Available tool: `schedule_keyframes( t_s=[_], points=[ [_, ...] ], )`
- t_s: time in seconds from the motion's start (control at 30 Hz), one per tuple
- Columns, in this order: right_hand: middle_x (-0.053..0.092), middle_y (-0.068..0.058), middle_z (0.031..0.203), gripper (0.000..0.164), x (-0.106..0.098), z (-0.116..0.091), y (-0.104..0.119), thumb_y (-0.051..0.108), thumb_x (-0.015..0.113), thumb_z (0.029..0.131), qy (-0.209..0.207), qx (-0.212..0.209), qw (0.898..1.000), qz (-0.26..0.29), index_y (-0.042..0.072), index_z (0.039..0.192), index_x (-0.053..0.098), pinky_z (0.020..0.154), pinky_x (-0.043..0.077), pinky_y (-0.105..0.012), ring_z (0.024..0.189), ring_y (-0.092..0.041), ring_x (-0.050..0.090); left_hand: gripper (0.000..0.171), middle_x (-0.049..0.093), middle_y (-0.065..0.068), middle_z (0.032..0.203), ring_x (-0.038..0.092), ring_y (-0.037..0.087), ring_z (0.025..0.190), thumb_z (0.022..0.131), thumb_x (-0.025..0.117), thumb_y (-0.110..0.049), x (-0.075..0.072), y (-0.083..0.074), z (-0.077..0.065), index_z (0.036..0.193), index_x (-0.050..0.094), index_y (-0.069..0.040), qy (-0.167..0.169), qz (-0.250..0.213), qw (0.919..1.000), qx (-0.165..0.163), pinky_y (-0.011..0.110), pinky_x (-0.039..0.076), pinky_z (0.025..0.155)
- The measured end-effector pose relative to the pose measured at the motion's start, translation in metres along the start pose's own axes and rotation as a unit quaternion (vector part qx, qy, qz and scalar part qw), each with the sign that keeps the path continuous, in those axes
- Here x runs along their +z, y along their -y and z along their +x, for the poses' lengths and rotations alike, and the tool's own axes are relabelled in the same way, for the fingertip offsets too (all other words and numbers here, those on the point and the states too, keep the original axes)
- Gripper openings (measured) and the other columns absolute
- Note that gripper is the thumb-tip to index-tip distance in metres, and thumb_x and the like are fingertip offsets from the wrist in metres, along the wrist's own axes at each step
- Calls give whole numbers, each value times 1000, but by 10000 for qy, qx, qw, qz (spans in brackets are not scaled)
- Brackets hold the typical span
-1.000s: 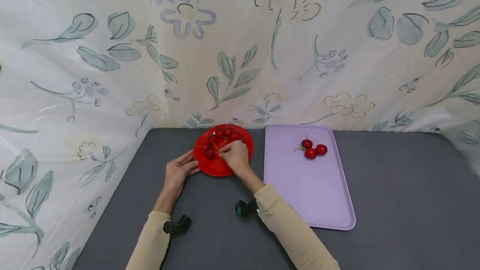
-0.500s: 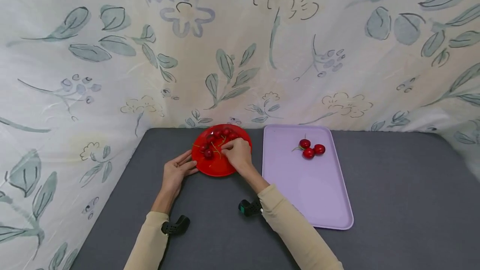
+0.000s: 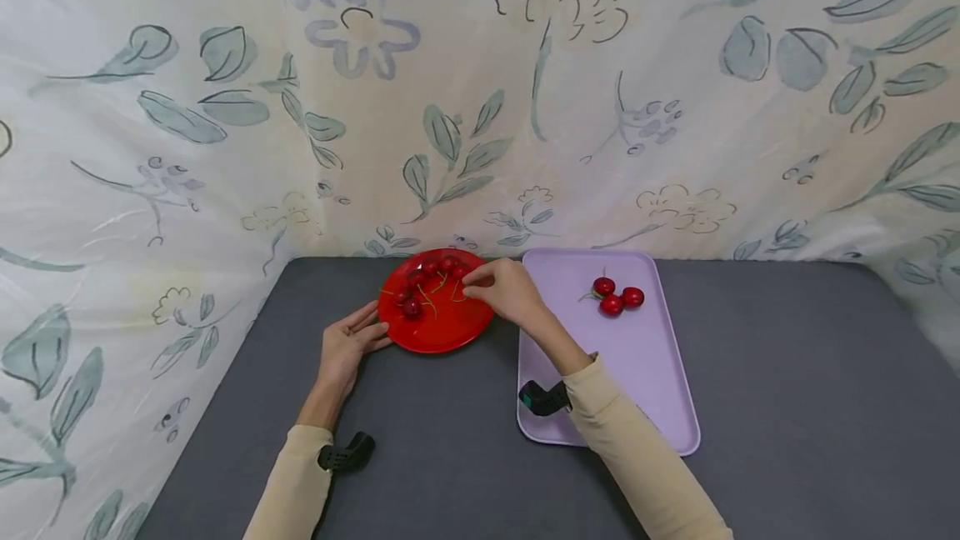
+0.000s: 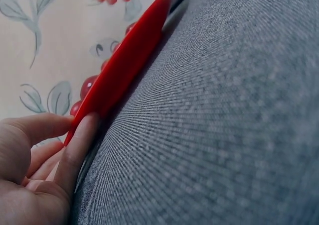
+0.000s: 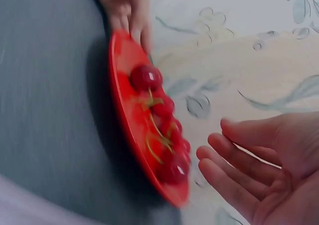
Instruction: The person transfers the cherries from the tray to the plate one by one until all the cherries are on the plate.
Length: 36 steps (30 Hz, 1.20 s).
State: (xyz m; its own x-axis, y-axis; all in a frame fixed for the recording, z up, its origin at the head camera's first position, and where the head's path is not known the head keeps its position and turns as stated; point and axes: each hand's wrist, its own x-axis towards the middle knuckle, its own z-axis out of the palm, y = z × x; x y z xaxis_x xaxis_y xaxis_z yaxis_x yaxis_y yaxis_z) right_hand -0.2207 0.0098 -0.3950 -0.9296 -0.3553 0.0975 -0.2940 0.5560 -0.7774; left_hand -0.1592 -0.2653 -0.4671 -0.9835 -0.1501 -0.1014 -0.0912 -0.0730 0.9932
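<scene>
1. Our left hand (image 3: 347, 350) pinches the rim of the red plate (image 3: 438, 332); a light, level hold should serve best.
2. The plate's cherries (image 3: 412, 307) line its far and left sides; we would do well to take one stem at a time.
3. Our right hand (image 3: 510, 290) hangs by the plate's right edge, fingers loosely parted, gripping nothing.
4. Three more cherries (image 3: 611, 305) sit together on the tray (image 3: 645, 365).
</scene>
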Motion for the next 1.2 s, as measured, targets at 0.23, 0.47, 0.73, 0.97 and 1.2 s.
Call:
schedule_keyframes(
  t_s=[0.23, 0.47, 0.73, 0.97, 1.2],
  points=[
    [74, -8, 98, 21, -42, -18, -22, 13, 72, 90, 19, -183, 9997, -156, 2, 108, 75, 75, 61, -32, 86, -21, 69, 53, 48, 23, 143, 71, 14, 94, 93, 63, 3, -2, -1, 0, 143, 47, 2, 2, -34, 10000, -6, 32, 60, 79],
    [73, -13, 103, 23, -89, -33, -60, 11, 72, 90, -356, 33, 9991, -207, -1, 109, 74, 78, 58, -39, 96, -28, 70, 53, 48, 23, 143, 71, 13, 93, 93, 63, 2, 0, 0, 1, 144, 46, 2, 73, 37, 10000, 33, 32, 60, 79],
    [73, -15, 102, 21, -111, -32, -98, 8, 71, 90, -249, 158, 9967, -757, -2, 108, 74, 82, 57, -43, 93, -28, 69, 53, 48, 21, 143, 70, 12, 96, 93, 63, 2, -2, 0, 0, 143, 47, 2, 50, 94, 9999, 17, 32, 60, 79],
    [73, -16, 95, 15, -106, -36, -92, -2, 70, 86, 43, -277, 9908, -1322, -5, 100, 74, 78, 58, -43, 88, -29, 69, 54, 48, 23, 143, 70, 12, 95, 93, 64, 1, -1, -1, 1, 144, 46, 2, 34, 115, 9999, 20, 32, 60, 79],
    [73, -13, 89, 18, -100, -36, -89, -11, 66, 81, 312, -580, 9753, -2108, -5, 96, 75, 80, 58, -43, 86, -28, 68, 53, 49, 22, 142, 70, 13, 95, 94, 63, 1, -1, 0, 0, 144, 46, 1, -7, 108, 9999, -18, 31, 60, 79]
  ],
)
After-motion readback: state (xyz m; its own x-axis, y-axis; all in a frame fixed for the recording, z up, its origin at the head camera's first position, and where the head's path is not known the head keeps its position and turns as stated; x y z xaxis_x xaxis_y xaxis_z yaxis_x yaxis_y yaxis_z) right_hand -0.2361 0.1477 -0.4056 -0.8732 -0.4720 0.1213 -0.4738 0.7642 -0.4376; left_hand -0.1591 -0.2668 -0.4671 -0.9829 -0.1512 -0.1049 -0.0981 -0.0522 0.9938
